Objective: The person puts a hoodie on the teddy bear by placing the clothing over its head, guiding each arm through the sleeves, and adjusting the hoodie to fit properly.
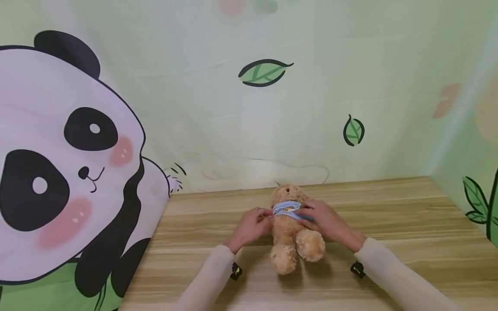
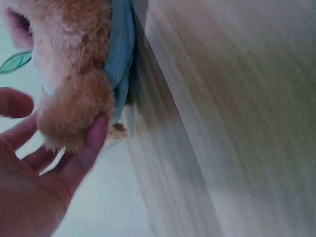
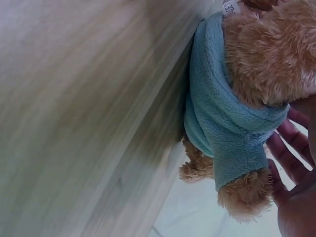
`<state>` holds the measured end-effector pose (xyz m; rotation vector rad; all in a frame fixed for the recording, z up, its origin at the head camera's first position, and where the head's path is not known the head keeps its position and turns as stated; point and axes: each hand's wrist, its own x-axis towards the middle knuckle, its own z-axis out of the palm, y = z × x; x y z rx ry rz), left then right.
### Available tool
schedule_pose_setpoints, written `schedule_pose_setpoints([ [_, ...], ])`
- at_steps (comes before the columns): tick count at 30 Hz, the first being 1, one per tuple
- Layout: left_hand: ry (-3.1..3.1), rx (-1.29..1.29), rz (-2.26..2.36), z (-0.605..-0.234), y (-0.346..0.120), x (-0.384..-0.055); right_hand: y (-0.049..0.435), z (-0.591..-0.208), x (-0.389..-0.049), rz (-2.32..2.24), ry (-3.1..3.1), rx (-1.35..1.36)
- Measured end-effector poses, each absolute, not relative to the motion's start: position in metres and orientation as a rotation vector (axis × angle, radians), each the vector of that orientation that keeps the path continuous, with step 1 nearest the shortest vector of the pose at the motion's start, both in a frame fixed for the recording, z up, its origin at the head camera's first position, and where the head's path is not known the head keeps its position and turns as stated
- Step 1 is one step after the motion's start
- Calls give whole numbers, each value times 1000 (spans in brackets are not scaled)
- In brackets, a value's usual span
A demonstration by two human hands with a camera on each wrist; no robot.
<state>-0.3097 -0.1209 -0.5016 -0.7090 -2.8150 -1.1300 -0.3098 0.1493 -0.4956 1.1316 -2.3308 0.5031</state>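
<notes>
A brown plush teddy bear [image 1: 285, 231] in a light blue shirt [image 1: 287, 207] lies on its back on the wooden table, its feet toward me. My left hand [image 1: 252, 226] is at the bear's left side in the head view. Up close in the left wrist view, its thumb and fingers grip the furry arm [image 2: 79, 108]. On the other side, my right hand [image 1: 324, 220] has its fingertips on the shirt front. The thumb touches the blue sleeve [image 3: 242, 160] in the right wrist view, while its fingers reach behind. The shirt sits bunched around the bear's chest.
The wood-grain table [image 1: 202, 216] runs back to a pale green cloth backdrop [image 1: 186, 112]. A large panda print [image 1: 66, 142] covers the left side, and leaf drawings [image 1: 262, 73] mark the back. A small white tag [image 3: 230, 7] shows by the shirt hem.
</notes>
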Motion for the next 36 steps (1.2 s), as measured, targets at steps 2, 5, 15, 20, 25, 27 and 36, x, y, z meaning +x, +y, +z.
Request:
schedule_pose_setpoints([
  [2, -2816, -720, -1276, -502, -127, -311, 148, -495, -310, 514, -2341, 1143],
  [5, -2814, -780, -1436, -504, -137, -314, 148, -494, -309, 511, -2374, 1129],
  [15, -2834, -879, -1558, -516, -141, -320, 150, -497, -310, 537, -2411, 1149],
  [20, -2869, -908, -1491, -516, -136, -321, 151, -498, -313, 547, -2396, 1159],
  [25, -2920, -971, -1469, -514, -133, -322, 150, -499, -315, 530, -2384, 1176],
  [27, -2941, -989, -1445, -513, -131, -323, 150, -500, -315, 529, -2378, 1184],
  [36, -2970, -971, -1514, -511, -126, -324, 150, -503, -313, 534, -2351, 1175],
])
